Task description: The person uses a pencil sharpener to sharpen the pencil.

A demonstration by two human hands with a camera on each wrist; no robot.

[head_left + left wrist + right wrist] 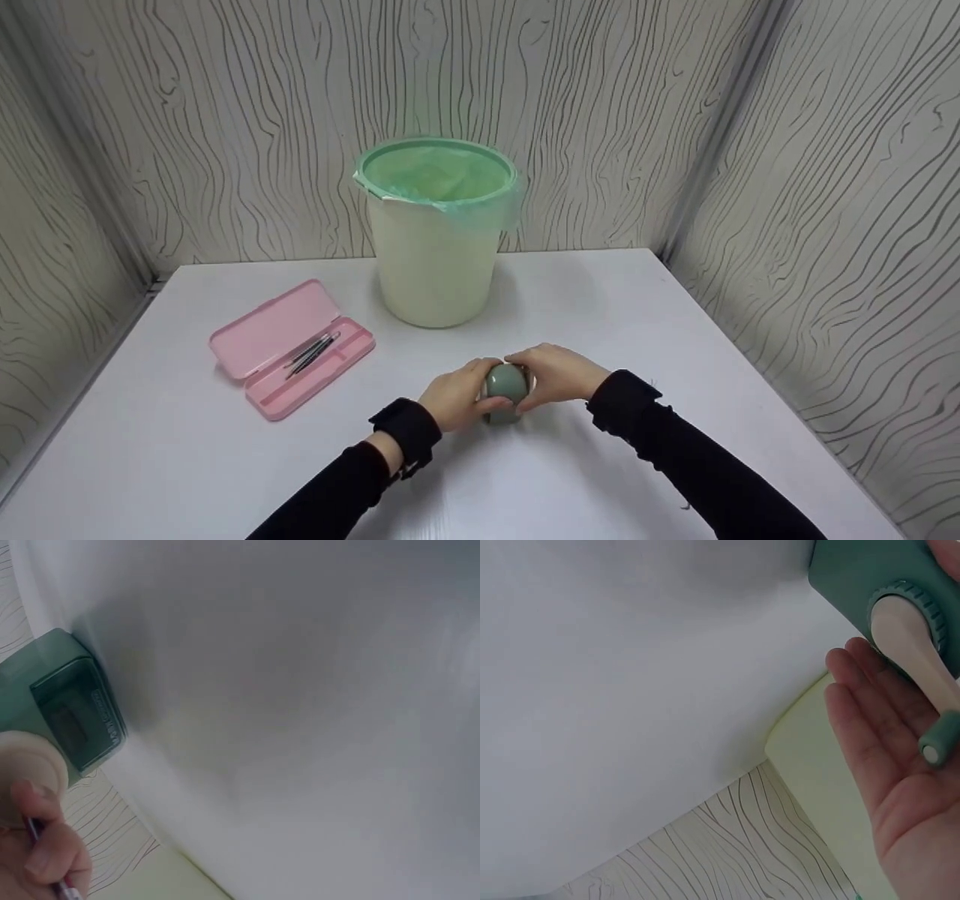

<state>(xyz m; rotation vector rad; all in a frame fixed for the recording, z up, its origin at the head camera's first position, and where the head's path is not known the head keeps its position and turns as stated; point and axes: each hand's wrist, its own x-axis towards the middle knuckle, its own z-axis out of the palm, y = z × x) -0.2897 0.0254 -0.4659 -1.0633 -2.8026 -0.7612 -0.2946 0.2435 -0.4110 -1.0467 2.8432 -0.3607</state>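
Observation:
A green pencil sharpener (507, 383) stands on the table between both hands. In the left wrist view, a see-through drawer (79, 716) and a cream round front are visible on it. The left hand (459, 395) is at the sharpener's left side; its curled fingers hold a slim dark-red pencil (34, 830) by the cream front. Whether the pencil's tip is inside is hidden. The right hand (561, 375) grips the sharpener's other side, thumb in front and fingers behind. A cream crank (909, 641) with a green knob (939, 738) lies over the right palm.
An open pink pencil case (277, 337) lies at the left with several pens or pencils (313, 353) in it. Behind the hands a pale bin (436, 262) with a green rim and a thin liner stands on the white table (187, 465). Wood-patterned walls surround the table.

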